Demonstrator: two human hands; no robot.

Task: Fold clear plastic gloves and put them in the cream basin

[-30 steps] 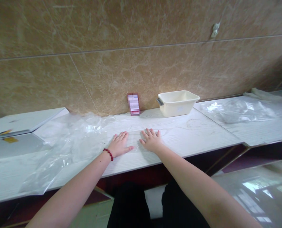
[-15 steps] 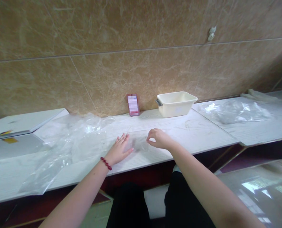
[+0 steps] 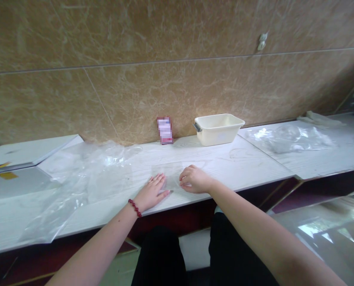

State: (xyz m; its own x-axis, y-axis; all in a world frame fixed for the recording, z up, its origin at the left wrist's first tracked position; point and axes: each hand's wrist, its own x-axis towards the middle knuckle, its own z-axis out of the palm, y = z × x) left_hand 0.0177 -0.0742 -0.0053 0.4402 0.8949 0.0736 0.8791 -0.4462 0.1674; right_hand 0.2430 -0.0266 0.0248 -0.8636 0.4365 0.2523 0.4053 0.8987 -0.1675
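The clear plastic sheet [image 3: 172, 174] lies flat on the counter [image 3: 254, 167], between and partly beneath the two hands, near the front edge. Left hand [image 3: 151, 194]: palm down, fingers extended, grip released, resting on the sheet's left part; a red bead bracelet [image 3: 134, 207] circles the wrist. Right hand [image 3: 195, 179]: fingers curled inward at the sheet's right part; whether the grip has hold of the plastic cannot be told.

Surroundings: a heap of loose clear plastic [image 3: 105, 167] takes up the counter just left of the left hand, spreads to the front edge and restricts room on that side. A white box [image 3: 22, 153] with a yellow mark stands beyond it. Behind the hands, a blurred reddish card [image 3: 165, 131] leans at the wall [image 3: 141, 95]; a cream tub [image 3: 220, 131] with a grey handle stands to its right. Further right lies crumpled plastic [image 3: 290, 139], well apart from the hands.
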